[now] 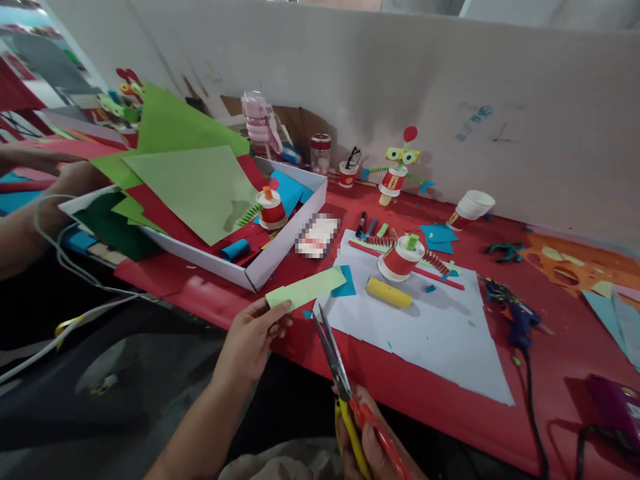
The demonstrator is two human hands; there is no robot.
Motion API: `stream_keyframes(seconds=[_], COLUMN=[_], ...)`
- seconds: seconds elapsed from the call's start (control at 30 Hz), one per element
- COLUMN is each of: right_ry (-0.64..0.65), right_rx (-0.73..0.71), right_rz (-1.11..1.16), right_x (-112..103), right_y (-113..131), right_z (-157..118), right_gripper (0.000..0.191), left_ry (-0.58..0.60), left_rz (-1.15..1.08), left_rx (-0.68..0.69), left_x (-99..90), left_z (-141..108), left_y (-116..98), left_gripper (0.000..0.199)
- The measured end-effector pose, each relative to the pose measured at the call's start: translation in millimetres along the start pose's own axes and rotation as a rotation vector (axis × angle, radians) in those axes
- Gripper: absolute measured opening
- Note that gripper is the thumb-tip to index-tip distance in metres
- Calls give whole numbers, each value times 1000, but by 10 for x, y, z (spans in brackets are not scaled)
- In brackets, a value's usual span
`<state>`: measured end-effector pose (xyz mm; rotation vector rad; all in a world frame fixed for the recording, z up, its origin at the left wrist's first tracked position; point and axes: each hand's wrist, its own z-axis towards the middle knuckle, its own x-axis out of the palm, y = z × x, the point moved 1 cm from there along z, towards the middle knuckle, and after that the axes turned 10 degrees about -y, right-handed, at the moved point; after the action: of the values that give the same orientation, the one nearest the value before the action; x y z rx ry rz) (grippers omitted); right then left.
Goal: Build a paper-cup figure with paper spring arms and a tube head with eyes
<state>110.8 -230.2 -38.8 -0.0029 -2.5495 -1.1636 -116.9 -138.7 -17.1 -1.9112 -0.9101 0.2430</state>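
My left hand (255, 337) pinches one end of a light green paper strip (306, 287) between thumb and fingers. The strip's far end overlaps a blue paper piece (345, 281). In my right hand (373, 427) is a pair of scissors (334, 353) with one red and one yellow handle, the blades slightly apart and pointing up toward the strip. Beyond lies a white sheet (425, 333) with a yellow paper roll (389, 292) and a red-and-white paper cup figure (400, 257) with folded paper arms.
A white box (287, 247) at the left holds coloured paper and another cup figure (273, 208). At the right lie a glue gun (520, 320) with its cord and pliers (504, 251). A finished-looking figure (393, 180) stands by the wall. Another person's hand (75, 177) is at far left.
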Motion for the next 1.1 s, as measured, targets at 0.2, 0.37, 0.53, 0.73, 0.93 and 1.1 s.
stream_keyframes(seconds=[0.2,0.37,0.53,0.73,0.93,1.1], right_ry=[154,114,56,6,-40,-31], right_rx=[-33,-77,-112,-83,-131,-62], right_rz=[-156,-198,-164,-186,-223,-256], right_x=[149,279,389,421,423,517], right_y=[107,156,148,180,170,271], right_z=[200,286,345,342,378,379], right_gripper=[78,75,71,77,84,100], left_ry=[77,87,125,132,117,121], left_rz=[-51,-60,-8,26,-1,0], left_rx=[-28,-42,-48,-54,-34,-31], left_x=[-24,-32,6,45,75,73], left_z=[-43,-64,-92,-72,-60,-61], left_y=[-7,-14,-55,-29,-56,-110], left_gripper=[42,31,27,27,28,27])
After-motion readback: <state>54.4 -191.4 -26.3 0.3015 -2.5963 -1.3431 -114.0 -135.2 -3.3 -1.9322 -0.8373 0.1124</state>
